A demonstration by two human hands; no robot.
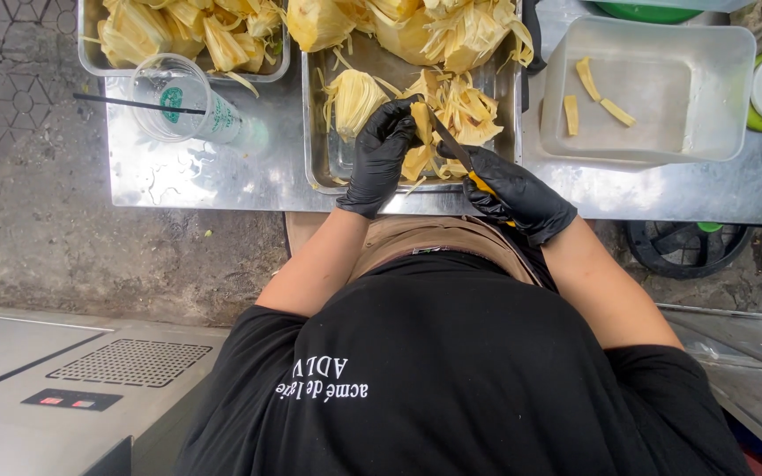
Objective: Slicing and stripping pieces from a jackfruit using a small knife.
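The right hand point(518, 196), in a black glove, has its fingers point(487, 167) curled tight around the yellow handle of a knife point(453, 148); the dark blade runs up and to the left from them. At the blade's far end the left hand point(383, 157), also gloved in black, pinches a yellow piece of fruit point(420, 119), its fingers point(399, 119) bent close around it, and the blade tip seems to touch that piece (the glove hides the exact contact). Both hands hover over a metal tray point(321, 150) on the steel desk point(222, 176). Just beyond the fingers lie pale fibrous strands point(354, 99) and more fruit scraps. Left of the left hand stands a clear plastic cup point(189, 101) with a black straw. To the right of the right hand a white plastic tub point(663, 88) holds three yellow strips point(587, 78). Farthest off, a second tray point(99, 62) carries more yellow fruit.
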